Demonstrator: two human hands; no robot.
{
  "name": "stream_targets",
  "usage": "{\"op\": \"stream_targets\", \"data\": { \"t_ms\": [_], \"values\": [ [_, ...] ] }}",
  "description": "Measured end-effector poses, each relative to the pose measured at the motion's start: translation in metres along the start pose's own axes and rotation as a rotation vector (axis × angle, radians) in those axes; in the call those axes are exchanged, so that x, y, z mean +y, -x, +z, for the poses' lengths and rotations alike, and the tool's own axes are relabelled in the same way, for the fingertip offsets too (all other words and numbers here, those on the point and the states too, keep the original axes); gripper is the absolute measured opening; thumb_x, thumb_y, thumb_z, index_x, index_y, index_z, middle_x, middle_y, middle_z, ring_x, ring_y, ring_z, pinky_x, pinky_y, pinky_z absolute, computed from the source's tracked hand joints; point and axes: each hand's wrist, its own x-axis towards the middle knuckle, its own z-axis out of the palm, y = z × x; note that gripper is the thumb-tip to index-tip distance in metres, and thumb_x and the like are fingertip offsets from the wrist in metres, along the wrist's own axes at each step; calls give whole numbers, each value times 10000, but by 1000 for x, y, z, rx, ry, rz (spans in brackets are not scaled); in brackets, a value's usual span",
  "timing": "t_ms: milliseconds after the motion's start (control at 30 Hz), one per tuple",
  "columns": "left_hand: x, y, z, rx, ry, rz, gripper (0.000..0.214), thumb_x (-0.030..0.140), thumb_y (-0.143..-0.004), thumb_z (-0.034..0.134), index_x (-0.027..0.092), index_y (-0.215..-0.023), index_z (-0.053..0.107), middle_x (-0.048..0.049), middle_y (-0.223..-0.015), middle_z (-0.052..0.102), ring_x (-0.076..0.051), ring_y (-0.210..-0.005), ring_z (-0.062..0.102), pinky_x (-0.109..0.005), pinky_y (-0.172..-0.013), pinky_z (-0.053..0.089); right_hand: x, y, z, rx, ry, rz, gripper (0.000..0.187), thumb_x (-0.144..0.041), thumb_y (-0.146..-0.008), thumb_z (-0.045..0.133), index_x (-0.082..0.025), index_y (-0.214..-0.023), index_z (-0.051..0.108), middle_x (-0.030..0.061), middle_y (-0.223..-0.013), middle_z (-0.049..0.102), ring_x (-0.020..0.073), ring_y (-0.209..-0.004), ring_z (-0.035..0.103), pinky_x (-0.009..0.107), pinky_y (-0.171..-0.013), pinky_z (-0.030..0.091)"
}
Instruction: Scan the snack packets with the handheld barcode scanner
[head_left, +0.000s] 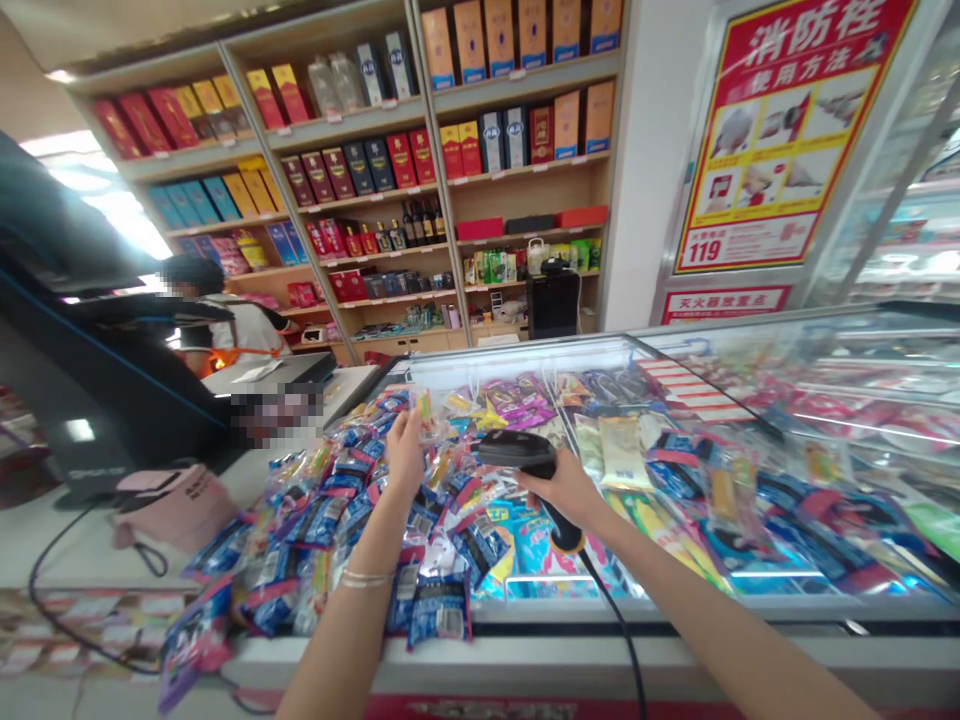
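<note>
1. The black scanner (pixel 517 450) is clasped in the right grip (pixel 574 490), its head projecting toward the left grip (pixel 405 452).
2. A small clear packet (pixel 425 408) is pinched at the left grip's fingertips, held over the heaped blue packets (pixel 319 518).

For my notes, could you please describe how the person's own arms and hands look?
The left hand and right hand are ungloved, with no sleeves in view. A thin, pale, double-looking bangle circles the left forearm; the right forearm shows none.
</note>
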Motion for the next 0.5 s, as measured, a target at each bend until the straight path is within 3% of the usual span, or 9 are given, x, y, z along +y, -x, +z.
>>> {"op": "stream_targets", "data": {
  "t_ms": [133,267,367,500],
  "values": [
    [-4,-7,0,-63,483,-231,231,309,-708,625,189,-646,437,39,-634,573,-105,-633,590,-286,-704,539,1,-1,0,-10,-41,14,206,-316,-696,690,-178,-558,624,18,-431,596,166,-405,577,265,-474,462],
    [-1,-10,-4,-135,694,-363,83,258,-799,553,186,-789,593,-44,-894,694,-195,-939,655,-391,-851,550,4,-2,1,-22,-49,12,213,-315,-703,687,-172,-560,621,22,-434,594,162,-406,574,262,-471,460],
    [1,-11,-3,-128,831,-395,118,230,-833,537,179,-864,638,-56,-1027,696,-209,-1064,624,-403,-950,511,5,-2,1,-32,-48,-2,226,-325,-706,690,-163,-566,618,24,-440,595,154,-408,572,255,-481,458],
    [0,-9,1,-163,937,-343,69,187,-811,589,166,-844,647,-52,-1043,698,-196,-1116,599,-384,-1042,438,4,0,1,-58,-60,-10,219,-322,-711,680,-149,-587,630,24,-436,591,152,-418,577,252,-495,458]
  ]
}}
